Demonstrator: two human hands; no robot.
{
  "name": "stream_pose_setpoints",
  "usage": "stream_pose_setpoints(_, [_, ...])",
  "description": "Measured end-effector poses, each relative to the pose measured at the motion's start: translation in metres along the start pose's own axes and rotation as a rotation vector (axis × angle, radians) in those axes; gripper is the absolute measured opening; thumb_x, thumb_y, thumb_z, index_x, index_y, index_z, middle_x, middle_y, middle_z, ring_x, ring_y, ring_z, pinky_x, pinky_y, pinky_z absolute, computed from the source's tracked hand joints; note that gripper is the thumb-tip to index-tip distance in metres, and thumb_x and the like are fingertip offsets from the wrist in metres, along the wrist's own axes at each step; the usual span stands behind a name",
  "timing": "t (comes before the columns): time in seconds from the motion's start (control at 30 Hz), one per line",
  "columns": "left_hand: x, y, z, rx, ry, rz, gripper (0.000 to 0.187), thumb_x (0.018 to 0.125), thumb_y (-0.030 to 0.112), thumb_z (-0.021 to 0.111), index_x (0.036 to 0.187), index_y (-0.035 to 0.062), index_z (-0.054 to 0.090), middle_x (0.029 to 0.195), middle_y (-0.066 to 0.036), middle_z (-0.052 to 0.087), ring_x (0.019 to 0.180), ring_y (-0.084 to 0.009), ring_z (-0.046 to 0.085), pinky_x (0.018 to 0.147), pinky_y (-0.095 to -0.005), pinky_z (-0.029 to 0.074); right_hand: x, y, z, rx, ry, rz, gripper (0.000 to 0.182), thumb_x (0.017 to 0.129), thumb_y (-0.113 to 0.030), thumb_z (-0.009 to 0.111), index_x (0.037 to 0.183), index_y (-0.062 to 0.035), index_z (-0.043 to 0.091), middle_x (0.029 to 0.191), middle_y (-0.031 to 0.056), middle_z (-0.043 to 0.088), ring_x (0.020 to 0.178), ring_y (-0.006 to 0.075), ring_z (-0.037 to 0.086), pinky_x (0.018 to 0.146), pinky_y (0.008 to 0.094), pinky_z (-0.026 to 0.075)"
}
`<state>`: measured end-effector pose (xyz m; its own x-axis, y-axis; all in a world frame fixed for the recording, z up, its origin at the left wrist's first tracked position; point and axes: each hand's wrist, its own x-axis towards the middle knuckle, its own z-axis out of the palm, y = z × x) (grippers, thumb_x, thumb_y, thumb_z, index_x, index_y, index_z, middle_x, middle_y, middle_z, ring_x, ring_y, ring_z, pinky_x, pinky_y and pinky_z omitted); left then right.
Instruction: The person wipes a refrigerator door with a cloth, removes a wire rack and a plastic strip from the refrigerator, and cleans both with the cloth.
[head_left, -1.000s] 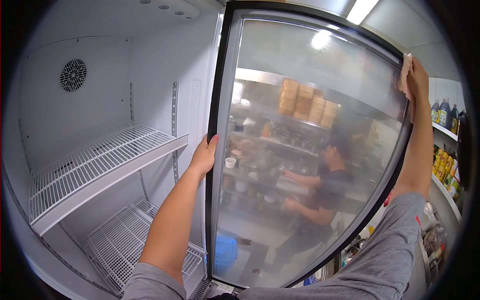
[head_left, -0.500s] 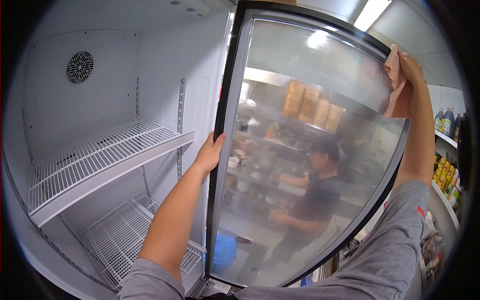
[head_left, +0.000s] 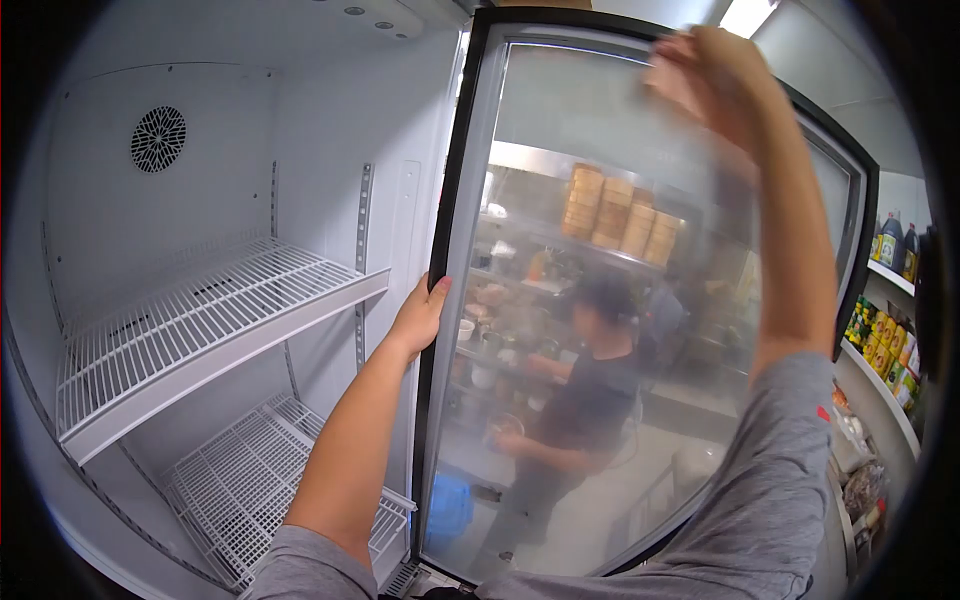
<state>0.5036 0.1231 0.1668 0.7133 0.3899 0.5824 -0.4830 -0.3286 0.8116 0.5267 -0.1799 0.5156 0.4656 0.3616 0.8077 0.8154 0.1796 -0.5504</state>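
Observation:
The glass fridge door (head_left: pixel 570 100) stands open, its pane hazy inside a black and grey frame. My left hand (head_left: pixel 420 318) is closed around the door's black left edge, thumb on the near side. Up at the top edge, my right hand (head_left: pixel 728 72) has a pinkish cloth (head_left: pixel 674 82) bunched under its fingers, against the upper glass or frame. Hand and cloth are smeared by motion, and my forearm hides part of the pane's right side.
Left of the door is the white fridge interior, with an upper wire shelf (head_left: pixel 215 310) and a lower wire rack (head_left: pixel 245 470). A person (head_left: pixel 590 390) and bamboo steamers (head_left: pixel 612 215) show in or through the glass. Bottles (head_left: pixel 890 245) and yellow packages (head_left: pixel 885 345) line shelves at the right.
My right hand has moved left along the door's top with the cloth, away from the upper right corner. The door's right side has swung further right. My left hand keeps its hold.

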Motion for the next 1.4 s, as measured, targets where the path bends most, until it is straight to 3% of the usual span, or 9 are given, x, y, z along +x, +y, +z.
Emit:
stream_pose_setpoints(0.17, [0.001, -0.004, -0.001, 0.016, 0.015, 0.026, 0.059, 0.096, 0.047, 0.039, 0.13, -0.0011, 0.042, 0.122, -0.016, 0.054, 0.113, -0.0247, 0.051, 0.096, -0.0332, 0.038, 0.021, -0.01, 0.114, 0.294, 0.115, 0.097, 0.03, 0.092, -0.018, 0.043, 0.116, -0.0101, 0.059, 0.11, 0.014, 0.064, 0.083, 0.0265, 0.067, 0.074, 0.0476, 0.054])
stream_pose_setpoints(0.23, [-0.001, -0.001, -0.002, 0.044, 0.003, -0.013, 0.058, 0.096, 0.046, 0.039, 0.13, -0.0013, 0.042, 0.121, -0.017, 0.054, 0.113, -0.0249, 0.05, 0.097, -0.033, 0.037, 0.06, 0.006, 0.121, -1.516, 0.176, -0.564, 0.025, 0.087, -0.018, 0.047, 0.097, -0.0079, 0.068, 0.098, 0.0141, 0.067, 0.086, 0.0267, 0.067, 0.076, 0.0414, 0.053])
stream_pose_setpoints(0.53, [0.001, -0.007, -0.002, 0.133, 0.041, 0.047, 0.057, 0.097, 0.044, 0.038, 0.132, -0.0004, 0.039, 0.126, -0.017, 0.051, 0.118, -0.0261, 0.047, 0.101, -0.0332, 0.034, 0.025, -0.03, -0.002, -1.922, -0.039, -0.378, 0.048, 0.09, -0.05, 0.046, 0.092, -0.0083, 0.068, 0.08, 0.0083, 0.068, 0.072, 0.0241, 0.063, 0.074, 0.0382, 0.05])
stream_pose_setpoints(0.57, [-0.001, -0.004, 0.0, 0.13, 0.026, 0.053, 0.057, 0.097, 0.044, 0.038, 0.132, -0.0004, 0.039, 0.126, -0.017, 0.051, 0.118, -0.0261, 0.047, 0.101, -0.0332, 0.034, -0.021, -0.046, -0.006, -1.324, 0.24, -0.022, 0.046, 0.09, -0.049, 0.048, 0.092, -0.0075, 0.069, 0.084, 0.0099, 0.068, 0.077, 0.0239, 0.064, 0.076, 0.0384, 0.05])
stream_pose_setpoints(0.63, [-0.005, 0.004, 0.001, 0.116, 0.037, 0.033, 0.057, 0.097, 0.045, 0.037, 0.133, 0.0002, 0.038, 0.127, -0.017, 0.051, 0.118, -0.0261, 0.047, 0.101, -0.0335, 0.033, 0.012, -0.035, -0.119, -1.74, 0.059, -0.474, 0.043, 0.087, -0.049, 0.051, 0.093, -0.0083, 0.063, 0.082, 0.0147, 0.066, 0.077, 0.0312, 0.063, 0.072, 0.0395, 0.047])
stream_pose_setpoints(0.9, [-0.003, -0.001, -0.001, 0.115, 0.011, 0.023, 0.06, 0.096, 0.048, 0.037, 0.134, 0.0013, 0.038, 0.128, -0.017, 0.049, 0.119, -0.0266, 0.046, 0.101, -0.0336, 0.033, -0.05, -0.058, -0.251, -1.569, 0.178, -0.437, 0.044, 0.084, -0.047, 0.06, 0.095, -0.0042, 0.058, 0.078, 0.0143, 0.063, 0.069, 0.0269, 0.059, 0.066, 0.0359, 0.046])
stream_pose_setpoints(1.2, [0.009, -0.023, -0.004, 0.143, 0.052, 0.065, 0.063, 0.096, 0.049, 0.036, 0.131, -0.0023, 0.04, 0.125, -0.021, 0.052, 0.119, -0.0302, 0.048, 0.1, -0.0341, 0.035, 0.032, -0.03, -0.064, -1.649, -0.016, -0.45, 0.04, 0.083, -0.047, 0.058, 0.094, -0.008, 0.064, 0.086, 0.0164, 0.067, 0.081, 0.0321, 0.064, 0.071, 0.038, 0.049])
stream_pose_setpoints(1.27, [0.009, -0.024, -0.005, 0.137, 0.055, 0.056, 0.062, 0.096, 0.049, 0.036, 0.131, -0.0027, 0.04, 0.125, -0.021, 0.052, 0.119, -0.0302, 0.048, 0.1, -0.0342, 0.035, 0.015, -0.038, 0.013, -1.487, 0.255, -0.086, 0.045, 0.088, -0.047, 0.052, 0.092, -0.0059, 0.069, 0.089, 0.0123, 0.068, 0.081, 0.0233, 0.065, 0.076, 0.0377, 0.05])
stream_pose_setpoints(1.4, [0.004, -0.013, -0.004, 0.105, 0.046, 0.06, 0.058, 0.097, 0.046, 0.037, 0.129, -0.0022, 0.042, 0.122, -0.02, 0.054, 0.115, -0.0289, 0.05, 0.097, -0.0343, 0.037, 0.043, -0.007, 0.078, -1.708, 0.299, -0.469, 0.036, 0.083, -0.042, 0.058, 0.089, -0.0084, 0.07, 0.09, 0.0115, 0.069, 0.086, 0.026, 0.066, 0.084, 0.042, 0.046])
